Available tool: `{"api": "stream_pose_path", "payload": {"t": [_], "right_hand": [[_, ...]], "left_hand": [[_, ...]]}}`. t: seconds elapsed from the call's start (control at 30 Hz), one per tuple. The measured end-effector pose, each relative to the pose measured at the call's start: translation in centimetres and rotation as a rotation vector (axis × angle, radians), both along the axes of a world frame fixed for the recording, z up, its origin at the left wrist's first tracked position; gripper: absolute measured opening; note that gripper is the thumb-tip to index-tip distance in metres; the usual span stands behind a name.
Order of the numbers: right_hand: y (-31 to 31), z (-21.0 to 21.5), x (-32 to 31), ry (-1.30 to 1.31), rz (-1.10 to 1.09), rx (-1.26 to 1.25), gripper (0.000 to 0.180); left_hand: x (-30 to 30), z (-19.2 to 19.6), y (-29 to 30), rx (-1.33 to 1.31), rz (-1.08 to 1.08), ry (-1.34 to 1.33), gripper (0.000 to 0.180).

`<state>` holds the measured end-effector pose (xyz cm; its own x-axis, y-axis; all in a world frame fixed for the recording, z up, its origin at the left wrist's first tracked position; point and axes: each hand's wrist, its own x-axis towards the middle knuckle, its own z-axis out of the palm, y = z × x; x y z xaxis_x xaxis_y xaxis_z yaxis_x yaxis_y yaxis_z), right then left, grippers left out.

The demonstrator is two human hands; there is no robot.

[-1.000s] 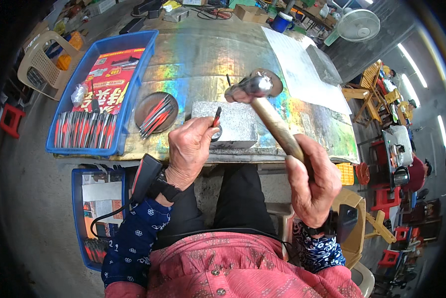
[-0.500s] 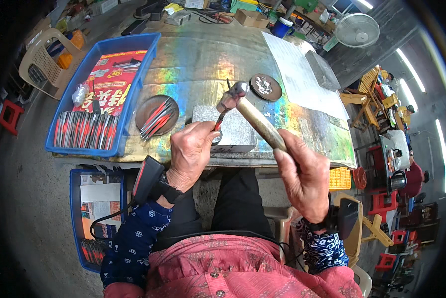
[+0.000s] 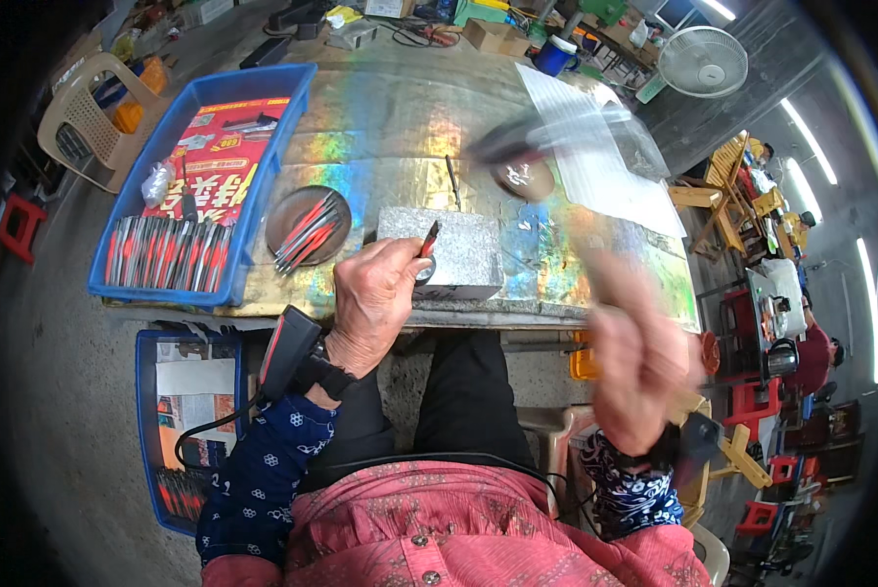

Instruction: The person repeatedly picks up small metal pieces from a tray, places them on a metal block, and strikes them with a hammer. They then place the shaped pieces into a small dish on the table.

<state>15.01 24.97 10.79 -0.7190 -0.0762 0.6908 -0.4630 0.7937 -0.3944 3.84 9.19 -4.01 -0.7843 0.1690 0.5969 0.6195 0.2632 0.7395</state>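
The left hand pinches a slim red-and-black piece over the granite block at the counter's near edge; the blurred right hand grips a raised hammer. A misaimed swing could strike the left hand.

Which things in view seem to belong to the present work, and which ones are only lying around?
Likely in use: red-and-black piece in the left hand; hammer, blurred, in the right hand; speckled stone block; round dish and blue tray of similar pieces.

Apparently just lying around: white fan; blue mug; beige chair.
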Motion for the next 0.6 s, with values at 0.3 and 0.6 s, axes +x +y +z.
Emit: {"api": "stream_pose_path", "payload": {"t": [0.3, 0.6], "right_hand": [[1.2, -2.2, 0.2, -0.374, -0.117, -0.061, 0.024], [2.4, -8.1, -0.4, -0.214, -0.202, -0.019, 0.026]], "left_hand": [[0.1, 0.2, -0.1, -0.008, -0.024, -0.025, 0.012], [-0.6, -0.4, -2.3, 0.306, -0.059, -0.301, 0.018]]}}
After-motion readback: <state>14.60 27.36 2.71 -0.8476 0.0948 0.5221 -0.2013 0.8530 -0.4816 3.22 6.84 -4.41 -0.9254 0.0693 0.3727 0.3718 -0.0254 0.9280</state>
